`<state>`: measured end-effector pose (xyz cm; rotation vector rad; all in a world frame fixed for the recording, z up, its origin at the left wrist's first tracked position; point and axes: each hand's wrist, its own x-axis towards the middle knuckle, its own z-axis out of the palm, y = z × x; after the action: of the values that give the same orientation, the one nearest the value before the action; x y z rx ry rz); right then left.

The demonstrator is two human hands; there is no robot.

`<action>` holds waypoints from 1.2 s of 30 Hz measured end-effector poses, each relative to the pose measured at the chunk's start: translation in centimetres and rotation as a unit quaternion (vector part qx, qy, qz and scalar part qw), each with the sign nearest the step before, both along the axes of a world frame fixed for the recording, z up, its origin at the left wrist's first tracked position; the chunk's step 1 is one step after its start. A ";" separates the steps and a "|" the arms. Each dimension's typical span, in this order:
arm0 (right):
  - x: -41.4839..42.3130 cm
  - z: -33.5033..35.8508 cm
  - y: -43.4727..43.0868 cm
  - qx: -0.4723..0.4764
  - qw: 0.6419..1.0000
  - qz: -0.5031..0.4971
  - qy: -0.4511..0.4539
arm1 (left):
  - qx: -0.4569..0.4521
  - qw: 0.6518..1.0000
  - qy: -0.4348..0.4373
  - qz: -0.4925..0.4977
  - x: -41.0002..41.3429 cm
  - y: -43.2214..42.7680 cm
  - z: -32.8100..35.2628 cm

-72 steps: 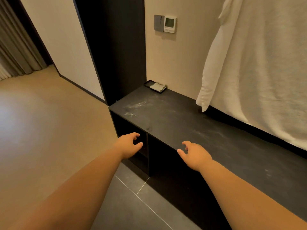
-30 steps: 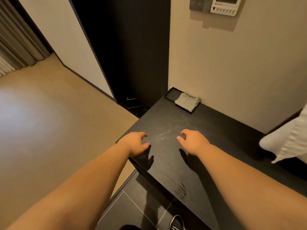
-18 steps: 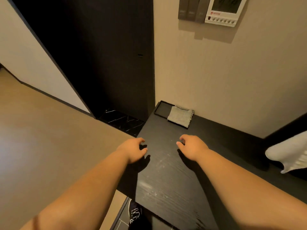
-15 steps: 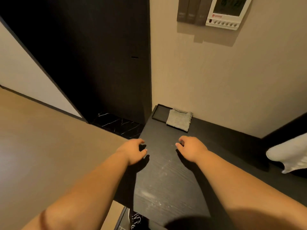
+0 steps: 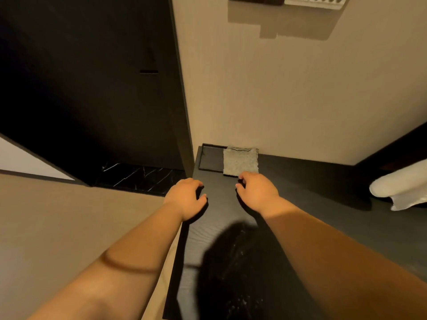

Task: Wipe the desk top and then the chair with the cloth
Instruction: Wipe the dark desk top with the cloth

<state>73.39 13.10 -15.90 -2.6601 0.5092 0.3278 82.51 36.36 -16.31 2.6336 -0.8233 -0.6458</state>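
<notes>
The left hand (image 5: 184,199) and the right hand (image 5: 256,192) both reach forward with fingers loosely curled and hold nothing. The left hand hangs over the left edge of the dark tabletop (image 5: 323,204). The right hand is further in, its fingertips right at the near edge of the grey cloth (image 5: 240,161); whether they touch it cannot be told from this angle. The cloth lies flat and square at the back corner against the wall, with its left part over a shallow black tray (image 5: 209,158) and its near edge hanging past the tray's rim onto the tabletop. Nearer the person, pale dusty streaks (image 5: 240,255) show on the wood inside a heavy shadow, so by the look of it no wiping has begun. The step in hand seems to be picking up the cloth, most likely with the right hand. All of the task is left: the tabletop first, then the chair, which is not in view. Further out, a white fabric (image 5: 402,188) hangs over the right end of the tabletop, a control panel (image 5: 314,1) sits high on the beige wall, and tan floor (image 5: 69,215) spreads out to the left.
</notes>
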 end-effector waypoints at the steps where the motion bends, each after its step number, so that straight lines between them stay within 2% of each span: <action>1: 0.4 -0.1 -0.3 -0.016 1.000 0.003 -0.009 | 0.005 1.000 -0.004 -0.010 0.3 -0.3 -0.3; 5: 1.8 -1.5 -1.2 -0.118 0.992 0.030 -0.041 | 0.025 0.999 -0.034 -0.032 1.1 -1.4 -2.1; 16: 4.4 -5.8 -2.2 -0.181 0.976 0.051 -0.112 | -0.001 0.995 -0.095 0.002 -0.6 -2.4 -6.0; 21: 4.8 -3.6 -2.9 -0.170 0.980 0.034 -0.100 | 0.025 0.996 -0.083 -0.007 -0.6 -2.7 -5.3; 26: 2.4 0.3 -3.1 -0.080 0.976 -0.007 -0.200 | 0.056 0.996 -0.067 -0.034 -0.9 -2.6 -3.7; 28: 0.6 1.2 -3.1 -0.079 0.979 0.040 -0.184 | 0.064 0.996 -0.059 -0.037 -1.3 -2.4 -3.2; 32: -2.8 -0.3 -1.8 -0.125 0.973 0.192 -0.040 | 0.060 0.996 -0.052 -0.042 -3.3 -1.2 -3.0; 34: -4.6 -2.0 -0.8 -0.117 0.967 0.225 -0.031 | 0.056 0.996 -0.051 -0.037 -4.5 -0.4 -3.4; 36: -6.3 -3.8 -0.1 -0.096 0.966 0.229 -0.069 | 0.053 0.997 -0.052 -0.036 -5.5 0.2 -3.9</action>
<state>67.05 12.97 -19.66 -2.9440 -0.1349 0.2297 77.03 36.59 -20.23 2.7638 -0.9429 -0.5915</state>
